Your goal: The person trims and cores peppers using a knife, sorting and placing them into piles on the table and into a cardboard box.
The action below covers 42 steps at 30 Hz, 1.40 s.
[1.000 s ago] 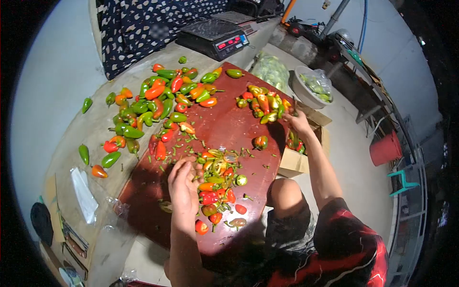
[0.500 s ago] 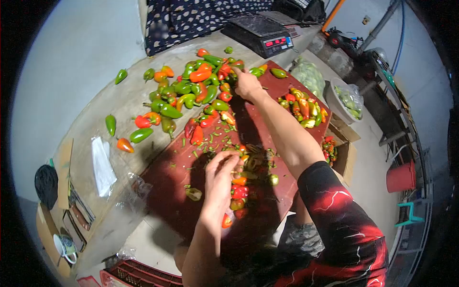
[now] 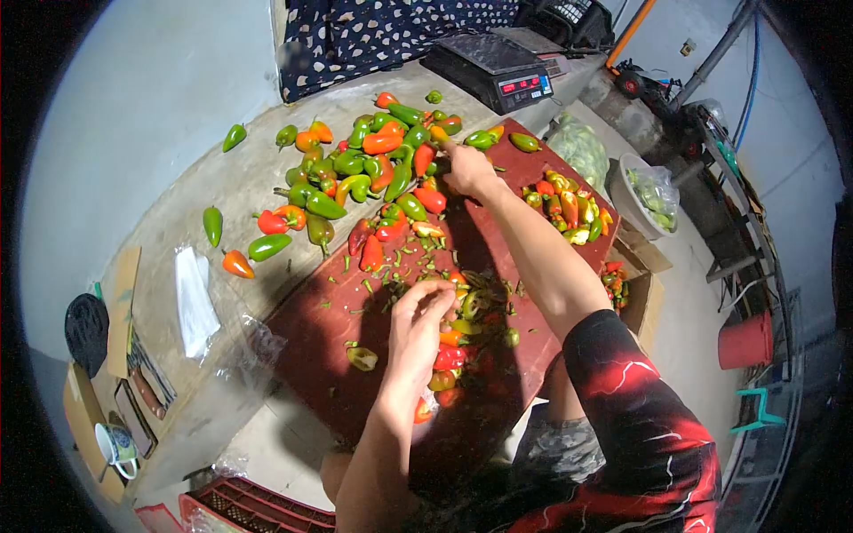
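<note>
My right hand [image 3: 468, 169] reaches to the right edge of a pile of green, red and orange peppers [image 3: 351, 164]. Its bent fingers are beside a red pepper [image 3: 425, 160] and a yellow-orange pepper [image 3: 439, 134]; the fingertips are partly hidden, so I cannot tell whether they grip one. My left hand [image 3: 416, 324] is closed, thumb against fingers, above the red board [image 3: 311, 342]; what it pinches is hidden. Under and beside it lie a red pepper [image 3: 450, 358], an orange pepper [image 3: 453, 338] and cut green pieces [image 3: 475, 302]. Stem scraps [image 3: 400, 262] litter the board.
A heap of peppers [image 3: 569, 204] sits on the board's right side. Behind is a digital scale [image 3: 489, 67]. A cardboard box [image 3: 641, 302] with peppers and a white tub [image 3: 622, 191] stand at right. White plastic [image 3: 195, 302], a mug [image 3: 115, 444] and a red crate [image 3: 258, 506] are at left.
The view has shifted slightly. Several peppers by my right hand have moved towards me, a red one now lying beside its fingers. My left hand stays closed over the board.
</note>
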Motion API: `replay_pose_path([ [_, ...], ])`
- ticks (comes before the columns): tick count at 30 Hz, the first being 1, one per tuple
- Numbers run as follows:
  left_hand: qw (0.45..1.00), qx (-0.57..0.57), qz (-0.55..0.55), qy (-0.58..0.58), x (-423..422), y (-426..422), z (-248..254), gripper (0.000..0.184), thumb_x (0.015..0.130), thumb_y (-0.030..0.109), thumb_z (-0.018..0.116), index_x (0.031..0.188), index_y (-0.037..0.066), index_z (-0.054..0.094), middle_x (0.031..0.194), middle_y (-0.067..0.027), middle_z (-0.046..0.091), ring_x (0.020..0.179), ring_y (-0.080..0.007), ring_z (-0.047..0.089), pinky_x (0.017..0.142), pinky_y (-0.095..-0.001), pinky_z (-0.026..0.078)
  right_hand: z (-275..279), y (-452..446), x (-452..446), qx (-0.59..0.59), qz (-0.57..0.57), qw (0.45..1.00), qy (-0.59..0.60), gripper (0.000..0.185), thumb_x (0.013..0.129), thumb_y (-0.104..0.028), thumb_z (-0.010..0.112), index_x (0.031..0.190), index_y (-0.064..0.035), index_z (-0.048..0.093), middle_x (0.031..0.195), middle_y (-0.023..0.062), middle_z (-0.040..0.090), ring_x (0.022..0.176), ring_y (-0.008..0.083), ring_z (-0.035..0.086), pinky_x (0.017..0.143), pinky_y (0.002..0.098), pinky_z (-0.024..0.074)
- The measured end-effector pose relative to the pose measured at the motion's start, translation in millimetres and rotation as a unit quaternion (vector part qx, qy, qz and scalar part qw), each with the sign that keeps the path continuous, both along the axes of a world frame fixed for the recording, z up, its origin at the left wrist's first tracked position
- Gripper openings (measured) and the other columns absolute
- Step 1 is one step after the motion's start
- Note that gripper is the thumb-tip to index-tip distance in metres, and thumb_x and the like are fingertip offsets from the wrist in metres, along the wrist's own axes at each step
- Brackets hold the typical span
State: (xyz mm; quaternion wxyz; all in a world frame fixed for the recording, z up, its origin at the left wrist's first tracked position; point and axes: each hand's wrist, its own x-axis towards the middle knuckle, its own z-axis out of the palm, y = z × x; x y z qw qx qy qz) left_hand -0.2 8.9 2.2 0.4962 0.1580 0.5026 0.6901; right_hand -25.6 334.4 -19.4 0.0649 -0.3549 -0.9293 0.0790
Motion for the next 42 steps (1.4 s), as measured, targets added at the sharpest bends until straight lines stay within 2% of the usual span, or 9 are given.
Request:
replay_pose_path([
  [4,1.000,-0.002,-0.008,0.012,1,2,-1,0.015,0.095,0.016,0.060,0.104,0.006,0.065,0.088,-0.0017,0.065,0.076,-0.0086,0.058,0.068,-0.0241,0.045,2,-7,8,-0.012,-0.013,0.997,-0.075,0.043,0.075,-0.016,0.072,0.116,-0.0050,0.063,0.106,0.0217,0.069,0.102,0.0388,0.065,0.090,0.0467,0.0523],
  [10,1.000,0.000,0.009,0.013,-4,0,-2,0.014,0.094,0.016,0.061,0.103,0.006,0.065,0.088,-0.0015,0.065,0.076,-0.0088,0.058,0.067,-0.0244,0.045,11,-51,61,-0.122,-0.014,0.982,0.141,0.049,0.072,-0.025,0.083,0.110,0.0016,0.066,0.101,0.0244,0.069,0.097,0.0347,0.068,0.085,0.0416,0.0530],
  [14,0.999,-0.011,0.003,0.035,-1,4,-3,0.018,0.095,0.017,0.060,0.108,0.006,0.064,0.092,-0.0017,0.064,0.080,-0.0094,0.058,0.069,-0.0247,0.046,25,-113,103,-0.380,-0.043,0.895,0.229,0.043,0.077,-0.021,0.084,0.111,-0.0028,0.067,0.084,0.0018,0.067,0.075,0.0092,0.060,0.068,0.0269,0.0493],
  [17,0.991,-0.037,0.087,0.096,5,7,-1,0.027,0.096,0.016,0.061,0.121,0.005,0.058,0.101,-0.0006,0.064,0.094,-0.0079,0.058,0.076,-0.0264,0.045,22,-156,113,-0.502,0.029,0.802,0.321,0.028,0.076,-0.012,0.084,0.097,-0.0054,0.065,0.077,-0.0057,0.061,0.070,0.0061,0.053,0.065,0.0248,0.0454],
  [24,0.987,0.097,0.067,-0.112,-7,3,1,0.028,0.102,0.026,0.050,0.125,0.011,0.057,0.111,-0.0037,0.066,0.096,-0.0105,0.060,0.079,-0.0288,0.045,49,-211,111,-0.203,0.072,0.917,0.336,0.040,0.069,-0.018,0.087,0.095,-0.0011,0.061,0.079,0.0056,0.063,0.072,0.0162,0.062,0.067,0.0318,0.0503],
  [26,0.984,0.093,0.093,-0.122,-4,5,3,0.031,0.104,0.031,0.045,0.122,0.010,0.058,0.106,-0.0040,0.066,0.093,-0.0121,0.060,0.079,-0.0293,0.045,48,-215,111,-0.218,0.062,0.915,0.333,0.042,0.068,-0.020,0.087,0.095,-0.0006,0.061,0.079,0.0084,0.063,0.072,0.0221,0.064,0.068,0.0353,0.0512],
  [28,0.959,0.151,0.095,-0.219,-8,2,1,0.035,0.104,0.036,0.042,0.118,0.008,0.059,0.100,-0.0036,0.064,0.091,-0.0130,0.059,0.079,-0.0306,0.045,44,-216,111,-0.160,0.203,0.897,0.359,0.042,0.069,-0.021,0.088,0.098,-0.0024,0.063,0.080,0.0050,0.065,0.068,0.0111,0.060,0.062,0.0284,0.0491],
  [34,0.961,0.116,0.124,-0.218,-23,2,4,0.044,0.102,0.047,0.042,0.112,0.007,0.058,0.084,-0.0017,0.055,0.072,-0.0132,0.049,0.067,-0.0279,0.040,32,-206,123,-0.371,0.077,0.853,0.358,0.019,0.077,-0.009,0.077,0.083,-0.0030,0.060,0.064,-0.0024,0.054,0.061,0.0037,0.048,0.056,0.0237,0.0424],
  [42,0.929,0.135,0.015,-0.345,-29,-3,5,0.050,0.103,0.049,0.039,0.116,0.003,0.053,0.079,-0.0031,0.051,0.061,-0.0120,0.043,0.058,-0.0273,0.033,41,-202,126,-0.234,0.071,0.938,0.246,0.022,0.079,-0.015,0.074,0.077,-0.0008,0.057,0.060,0.0111,0.058,0.055,0.0244,0.062,0.055,0.0352,0.0481],
])
